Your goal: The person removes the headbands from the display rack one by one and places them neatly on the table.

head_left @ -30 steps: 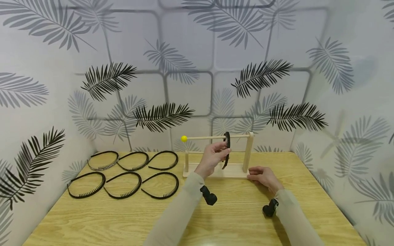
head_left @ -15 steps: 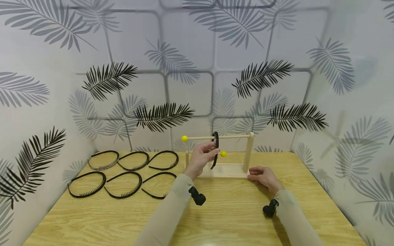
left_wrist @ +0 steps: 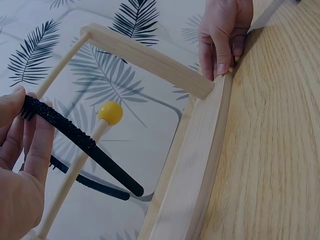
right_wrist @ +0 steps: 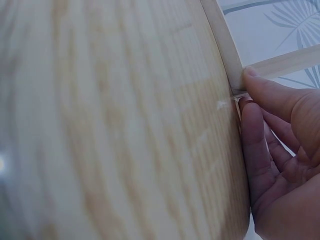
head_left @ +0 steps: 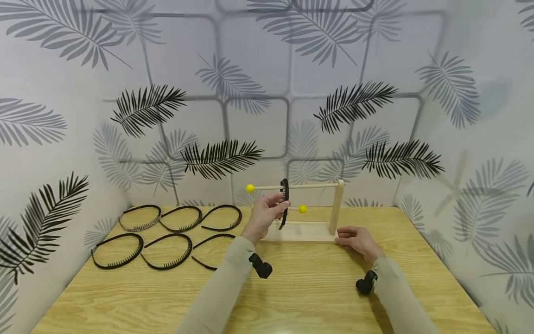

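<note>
My left hand (head_left: 263, 217) pinches a black toothed headband (head_left: 285, 190) between thumb and fingers. The headband hangs upright over the upper rod (head_left: 314, 186) of a wooden stand (head_left: 337, 208), left of the rod's middle. In the left wrist view, the headband's two free ends (left_wrist: 122, 179) lie on either side of the lower rod (left_wrist: 67, 182), short of its yellow ball (left_wrist: 110, 113). Another yellow ball (head_left: 250, 188) caps the upper rod's left end. My right hand (head_left: 359, 241) holds the right end of the stand's base (head_left: 308, 231), thumb against its edge.
Several black headbands lie in two rows on the left of the wooden table (head_left: 300, 287); one at the front right of the group (head_left: 212, 237) is partly hidden by my left sleeve. A leaf-patterned wall (head_left: 267, 125) stands behind and at both sides.
My left hand has slid the headband leftward along the upper rod, from right of its middle toward the yellow ball. The lower rod's ball has come into view. My right hand stays put.
</note>
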Demonstrator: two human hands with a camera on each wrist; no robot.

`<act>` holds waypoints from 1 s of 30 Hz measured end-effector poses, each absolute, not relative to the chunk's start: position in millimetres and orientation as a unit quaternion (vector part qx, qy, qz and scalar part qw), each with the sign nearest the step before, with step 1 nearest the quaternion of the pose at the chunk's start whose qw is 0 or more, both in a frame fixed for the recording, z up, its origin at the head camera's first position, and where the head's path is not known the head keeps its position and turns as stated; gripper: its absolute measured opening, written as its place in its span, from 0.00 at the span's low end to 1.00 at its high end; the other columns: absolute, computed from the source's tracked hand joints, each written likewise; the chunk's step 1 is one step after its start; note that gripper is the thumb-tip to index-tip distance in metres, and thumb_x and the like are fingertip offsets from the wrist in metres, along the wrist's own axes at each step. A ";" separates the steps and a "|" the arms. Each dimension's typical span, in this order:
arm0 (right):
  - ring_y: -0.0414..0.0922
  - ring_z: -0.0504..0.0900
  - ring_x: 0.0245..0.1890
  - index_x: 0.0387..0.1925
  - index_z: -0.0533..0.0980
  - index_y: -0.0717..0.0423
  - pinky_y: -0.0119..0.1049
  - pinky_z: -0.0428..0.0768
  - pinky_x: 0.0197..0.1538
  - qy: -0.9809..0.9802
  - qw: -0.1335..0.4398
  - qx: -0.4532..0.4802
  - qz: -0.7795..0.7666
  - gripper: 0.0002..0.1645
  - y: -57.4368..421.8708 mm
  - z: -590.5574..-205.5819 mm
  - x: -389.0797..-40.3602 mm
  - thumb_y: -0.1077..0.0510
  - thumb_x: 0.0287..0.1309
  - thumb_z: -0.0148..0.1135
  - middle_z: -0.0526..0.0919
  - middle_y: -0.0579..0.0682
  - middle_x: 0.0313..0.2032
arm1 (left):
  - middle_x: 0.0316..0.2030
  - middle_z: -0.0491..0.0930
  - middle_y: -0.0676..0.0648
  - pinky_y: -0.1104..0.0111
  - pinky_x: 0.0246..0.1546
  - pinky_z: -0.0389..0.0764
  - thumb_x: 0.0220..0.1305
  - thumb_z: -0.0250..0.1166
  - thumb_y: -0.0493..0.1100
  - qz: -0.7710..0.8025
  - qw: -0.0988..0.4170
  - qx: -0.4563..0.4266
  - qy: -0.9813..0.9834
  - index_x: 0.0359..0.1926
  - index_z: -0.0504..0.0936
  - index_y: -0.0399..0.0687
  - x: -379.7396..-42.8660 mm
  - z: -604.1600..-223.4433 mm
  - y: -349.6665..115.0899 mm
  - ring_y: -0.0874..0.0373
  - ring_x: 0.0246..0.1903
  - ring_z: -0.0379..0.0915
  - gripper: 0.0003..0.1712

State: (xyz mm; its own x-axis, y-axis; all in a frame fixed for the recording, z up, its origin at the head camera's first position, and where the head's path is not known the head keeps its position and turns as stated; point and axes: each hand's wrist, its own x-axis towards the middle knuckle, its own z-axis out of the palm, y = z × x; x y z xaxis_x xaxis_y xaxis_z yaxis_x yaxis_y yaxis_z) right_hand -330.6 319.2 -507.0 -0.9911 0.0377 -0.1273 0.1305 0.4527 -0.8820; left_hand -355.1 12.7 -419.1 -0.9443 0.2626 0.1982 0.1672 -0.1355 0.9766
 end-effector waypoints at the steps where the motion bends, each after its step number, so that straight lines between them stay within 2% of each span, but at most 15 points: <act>1: 0.36 0.81 0.38 0.62 0.72 0.66 0.29 0.81 0.40 0.852 0.045 0.049 -0.520 0.32 319.1 -506.8 -330.9 0.56 0.60 0.68 0.79 0.63 0.56 | 0.38 0.79 0.53 0.75 0.36 0.82 0.65 0.65 0.34 0.737 0.033 0.163 0.656 0.59 0.77 0.33 -355.4 -419.0 12.2 0.66 0.34 0.77 0.21; 9: 0.37 0.82 0.37 0.61 0.73 0.67 0.30 0.82 0.39 0.853 0.040 0.046 -0.519 0.31 318.7 -503.6 -332.2 0.57 0.60 0.69 0.82 0.62 0.52 | 0.36 0.80 0.54 0.74 0.36 0.82 0.66 0.65 0.36 0.737 0.023 0.164 0.655 0.58 0.79 0.34 -356.9 -418.5 8.0 0.65 0.34 0.77 0.21; 14: 0.37 0.82 0.38 0.61 0.72 0.68 0.30 0.82 0.40 0.854 0.040 0.044 -0.518 0.32 318.5 -504.5 -331.5 0.57 0.60 0.69 0.81 0.63 0.53 | 0.39 0.80 0.52 0.73 0.38 0.82 0.66 0.65 0.37 0.732 0.021 0.160 0.661 0.59 0.78 0.35 -356.8 -419.9 4.0 0.64 0.36 0.77 0.21; 20: 0.37 0.82 0.37 0.61 0.73 0.68 0.31 0.82 0.39 0.853 0.038 0.038 -0.519 0.31 316.4 -504.8 -330.5 0.58 0.59 0.69 0.83 0.61 0.50 | 0.41 0.79 0.49 0.72 0.39 0.83 0.66 0.65 0.38 0.724 0.012 0.156 0.672 0.60 0.78 0.36 -352.8 -419.3 -3.3 0.63 0.36 0.77 0.22; 30: 0.36 0.81 0.37 0.61 0.72 0.69 0.29 0.82 0.39 0.855 0.040 0.035 -0.516 0.31 316.0 -506.6 -330.8 0.57 0.60 0.68 0.79 0.65 0.56 | 0.40 0.79 0.53 0.71 0.41 0.83 0.65 0.66 0.38 0.731 0.011 0.161 0.663 0.60 0.78 0.36 -350.6 -419.0 -16.6 0.65 0.37 0.77 0.23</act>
